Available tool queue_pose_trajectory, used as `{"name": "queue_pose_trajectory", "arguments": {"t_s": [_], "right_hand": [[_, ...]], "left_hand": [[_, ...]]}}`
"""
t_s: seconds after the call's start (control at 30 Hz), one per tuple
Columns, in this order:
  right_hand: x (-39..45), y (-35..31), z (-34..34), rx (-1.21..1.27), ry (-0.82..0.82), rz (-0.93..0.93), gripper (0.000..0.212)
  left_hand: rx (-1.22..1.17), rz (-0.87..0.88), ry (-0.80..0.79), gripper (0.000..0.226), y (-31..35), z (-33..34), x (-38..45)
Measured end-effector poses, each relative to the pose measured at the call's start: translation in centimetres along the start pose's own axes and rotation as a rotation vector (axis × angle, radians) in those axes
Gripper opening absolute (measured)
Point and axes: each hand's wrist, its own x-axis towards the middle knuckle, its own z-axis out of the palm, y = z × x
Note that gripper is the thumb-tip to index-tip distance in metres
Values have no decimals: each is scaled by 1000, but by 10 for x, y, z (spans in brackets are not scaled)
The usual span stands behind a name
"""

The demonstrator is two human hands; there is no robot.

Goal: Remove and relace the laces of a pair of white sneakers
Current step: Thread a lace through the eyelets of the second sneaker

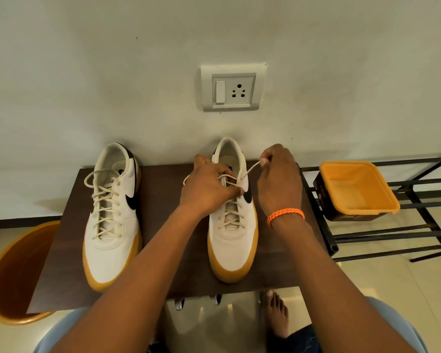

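On a dark brown wood-grain tabletop (163,225) set against a pale, slightly scuffed plaster wall (112,72), two white low-top sneakers with gum-yellow soles and a black swoosh are stood side by side, toes pointed toward the person. The left-hand sneaker (112,225) is fully laced with a cream round lace, its ends looped loosely over the tongue. The right-hand sneaker (233,238) is being worked on near its top eyelets. The left hand (206,187) is curled over the upper lacing, its fingers closed on the crossed strands there. The right hand (278,179) is raised just beside the collar, and one end of the cream shoelace (251,170) is pinched tight between thumb and fingertips, drawn taut up from the eyelets. An orange braided wristband (285,215) is worn on the right wrist.

A white switch-and-socket plate (233,89) is mounted on the wall above the shoes. To the right, a black metal-bar rack (405,235) is seen, with an orange square plastic tub (357,188) resting on it. An orange round bucket (13,276) stands on the glossy beige tiled floor (392,289) at the left, partly under the table edge. A bare foot (275,314) is visible below the table.
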Motion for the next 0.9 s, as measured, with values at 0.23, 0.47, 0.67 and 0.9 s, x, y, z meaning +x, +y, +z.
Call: {"name": "queue_pose_trajectory", "arguments": {"t_s": [0.23, 0.47, 0.67, 0.9], "right_hand": [[-2, 7, 12, 381, -216, 252, 3], [-6, 3, 8, 224, -140, 147, 10], [3, 10, -2, 298, -253, 191, 7], [-9, 2, 14, 231, -217, 112, 12]], "left_hand": [[-29, 6, 6, 41, -3, -1, 2], [45, 0, 13, 47, -4, -3, 3], [87, 45, 62, 49, -4, -3, 2], [100, 186, 44, 27, -6, 2, 5]]}}
